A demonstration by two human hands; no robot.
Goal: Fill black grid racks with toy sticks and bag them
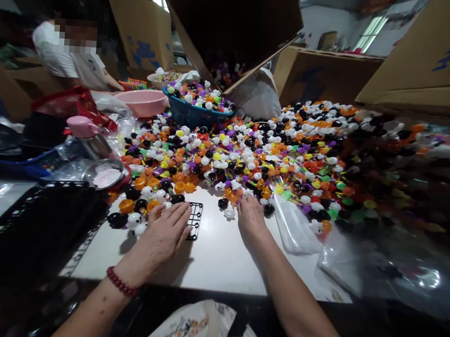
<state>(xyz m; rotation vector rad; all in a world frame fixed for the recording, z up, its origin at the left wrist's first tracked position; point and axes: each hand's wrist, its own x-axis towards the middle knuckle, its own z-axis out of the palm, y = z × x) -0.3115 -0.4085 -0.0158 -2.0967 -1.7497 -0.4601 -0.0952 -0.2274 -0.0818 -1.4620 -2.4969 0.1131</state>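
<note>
My left hand (169, 229) lies over a small black plastic grid (195, 220) on the white table, fingers stretched out and hiding much of it. A dark red bead bracelet is on that wrist. Beside its fingers sit black, white and orange toy heads, among them a white one with a face (134, 220). My right hand (250, 215) reaches to the near edge of a big pile of small toys (226, 156), fingers bent down and close together. Its fingertips are partly hidden, so anything pinched there cannot be made out. Orange pieces (232, 194) touch or nearly touch it.
Clear plastic bags (296, 227) lie right of my right forearm. Black grids (39, 227) are stacked at left, near a pink-lidded bottle (83, 128). Behind the pile stand a blue basket (196, 116), a pink basin (142, 103) and a tipped carton (234, 30). A person (74, 60) works at far left.
</note>
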